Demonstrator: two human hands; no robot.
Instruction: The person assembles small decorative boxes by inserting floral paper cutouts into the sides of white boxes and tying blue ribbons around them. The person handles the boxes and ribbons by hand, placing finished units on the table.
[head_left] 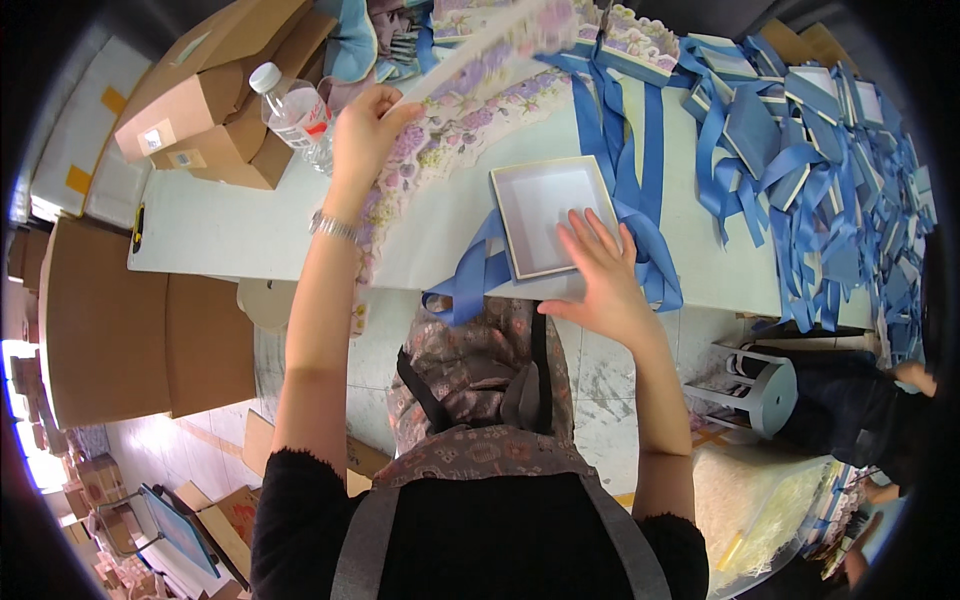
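Note:
My left hand (372,130) is raised over the far left of the table. Thumb and fingers pinch the end of a floral paper strip (490,62), blurred, slanting up to the right. Under it lie more purple-flowered papers with scalloped edges (440,135). My right hand (605,270) has its fingers spread over the right side of a shallow open box (530,215), white inside with a cream rim. Blue ribbons (478,270) come out from both sides of this box, and one loops over the table's near edge.
A clear plastic bottle (298,115) stands by brown cardboard boxes (220,90) at the far left. Many blue boxes with ribbons (755,130) are heaped at the right. Flower-lined boxes (640,50) stand at the back. A stool (770,395) and another person are at the right.

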